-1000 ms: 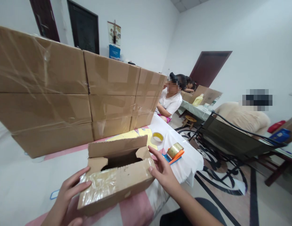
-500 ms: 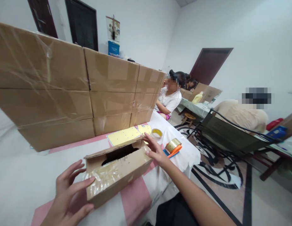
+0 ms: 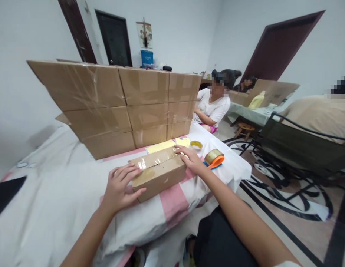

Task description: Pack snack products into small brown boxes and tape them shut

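Note:
A small cardboard box [image 3: 160,174] rests on the cloth-covered table [image 3: 78,193], its top flaps lying flat and shiny clear tape along the top. My left hand [image 3: 122,185] grips the left end, fingers over the top edge and thumb against the front face. At the opposite end, my right hand [image 3: 190,159] holds the box with its fingers on the top corner. Just right of that hand lie a roll of tape [image 3: 213,155] and an orange-handled tool [image 3: 216,162]. Behind them is another tape roll [image 3: 196,144]. The inside of the box is hidden.
A wall of stacked cartons [image 3: 128,107] under clear wrap stands behind the box. A yellow patterned sheet [image 3: 164,145] lies between them. Beyond the table's right end sits a person in a white shirt [image 3: 214,102]. A dark folding chair [image 3: 303,148] is on the right.
The box's raised flap has come down, covering the dark opening. My left hand has moved onto the top edge. The view has shifted, showing more of the table at left.

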Action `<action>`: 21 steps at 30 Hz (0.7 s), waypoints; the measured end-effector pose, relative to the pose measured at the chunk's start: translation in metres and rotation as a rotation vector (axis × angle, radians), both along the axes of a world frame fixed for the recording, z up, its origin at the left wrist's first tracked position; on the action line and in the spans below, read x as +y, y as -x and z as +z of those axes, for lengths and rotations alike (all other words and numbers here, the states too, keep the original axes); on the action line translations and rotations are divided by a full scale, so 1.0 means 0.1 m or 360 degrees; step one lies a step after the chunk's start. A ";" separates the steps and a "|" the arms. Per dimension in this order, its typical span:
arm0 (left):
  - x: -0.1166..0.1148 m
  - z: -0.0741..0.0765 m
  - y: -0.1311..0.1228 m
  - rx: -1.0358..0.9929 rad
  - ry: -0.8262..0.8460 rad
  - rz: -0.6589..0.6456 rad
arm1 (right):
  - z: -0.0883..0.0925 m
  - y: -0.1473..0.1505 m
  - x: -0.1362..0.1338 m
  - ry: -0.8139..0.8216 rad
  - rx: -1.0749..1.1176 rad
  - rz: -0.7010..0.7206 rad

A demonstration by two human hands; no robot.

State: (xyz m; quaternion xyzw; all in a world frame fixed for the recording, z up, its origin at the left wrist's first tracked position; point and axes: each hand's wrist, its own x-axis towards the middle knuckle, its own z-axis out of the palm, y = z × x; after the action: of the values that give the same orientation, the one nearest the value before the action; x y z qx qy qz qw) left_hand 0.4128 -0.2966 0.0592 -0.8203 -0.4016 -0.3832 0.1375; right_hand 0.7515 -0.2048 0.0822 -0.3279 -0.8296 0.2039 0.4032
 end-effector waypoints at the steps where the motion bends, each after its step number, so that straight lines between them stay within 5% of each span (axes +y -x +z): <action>1: -0.02 0.02 -0.02 0.0013 0.0007 0.0037 | -0.01 0.00 -0.02 0.0004 -0.0019 -0.0028; 8: -0.24 0.06 -0.08 0.0163 0.0200 0.0271 | -0.09 0.01 -0.12 0.0132 0.0092 -0.0066; 21: -0.58 0.25 -0.25 0.0355 0.0229 0.0568 | -0.07 -0.21 -0.61 -0.0022 -0.0090 -0.0068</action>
State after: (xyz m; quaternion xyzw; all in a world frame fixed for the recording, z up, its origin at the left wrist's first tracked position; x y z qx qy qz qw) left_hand 0.4379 -0.3551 0.0841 -0.7814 -0.5490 -0.2299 0.1877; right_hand 0.7724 -0.2659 0.0751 -0.3484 -0.8350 0.1801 0.3860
